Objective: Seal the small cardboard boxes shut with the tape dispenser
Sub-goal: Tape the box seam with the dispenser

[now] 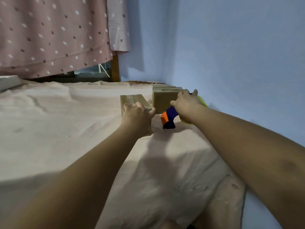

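Two small cardboard boxes sit on the pink bedsheet near the blue wall. The lower, flatter box (132, 100) has tape along its top; my left hand (137, 115) grips its near edge, fingers curled over the top. The taller box (162, 100) stands to its right, against the corner. My right hand (186, 102) holds the tape dispenser (169, 119), a blue and orange tool with a yellow-green roll, beside the taller box's front right side. Its blue handle points down toward the sheet.
The bed's pink sheet (66, 129) spreads wide to the left. The blue wall (231, 63) runs close along the right. A dotted pink curtain (54, 35) hangs at the back, with a wooden post (115, 70) beside it. A white object (9, 81) lies far left.
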